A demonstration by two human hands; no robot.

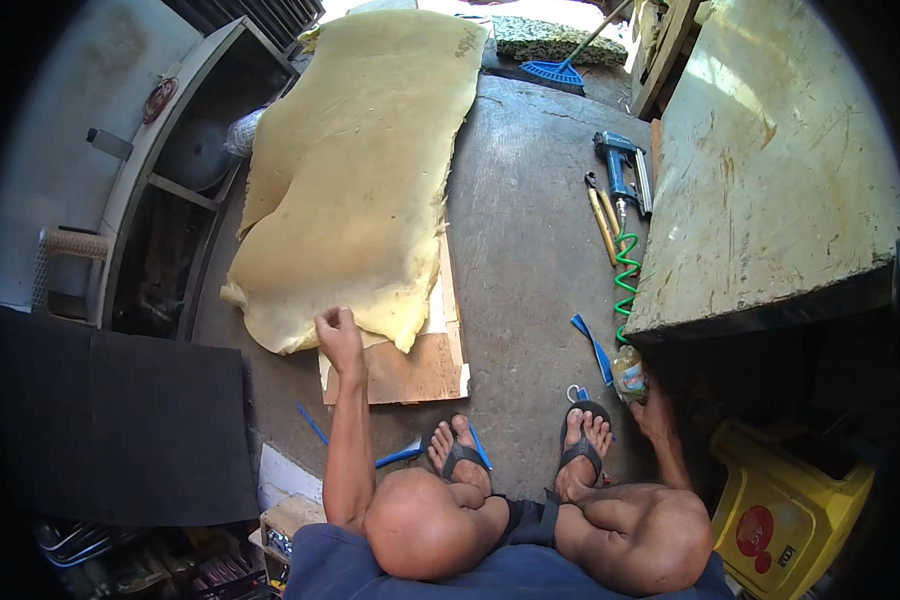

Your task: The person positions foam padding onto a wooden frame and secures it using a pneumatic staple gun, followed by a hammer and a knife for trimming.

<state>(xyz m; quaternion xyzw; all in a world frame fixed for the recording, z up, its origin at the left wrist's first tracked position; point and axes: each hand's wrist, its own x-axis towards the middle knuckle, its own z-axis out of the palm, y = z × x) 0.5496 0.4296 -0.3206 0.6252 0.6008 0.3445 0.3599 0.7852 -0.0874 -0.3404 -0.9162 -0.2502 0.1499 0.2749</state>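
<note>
The yellow foam sheet [360,160] lies in front of you, wavy and long, on the grey floor [520,230]. Under its near end, a wooden board [420,368] sticks out toward you. Your left hand [339,340] is at the near edge of the foam sheet; its grip is curled, with thumb and forefinger close together, but I cannot tell if it pinches the foam. Your right hand [655,412], well to the right of the foam sheet, is at the lower end of a clear bottle [630,377]; the fingers are partly hidden, so I cannot tell how closed this grip is. Also to the right of the foam sheet are a blue pneumatic nail gun [618,165] with a green coiled hose [625,283], a long-handled cutter [602,222] and a blue strip [592,348].
</note>
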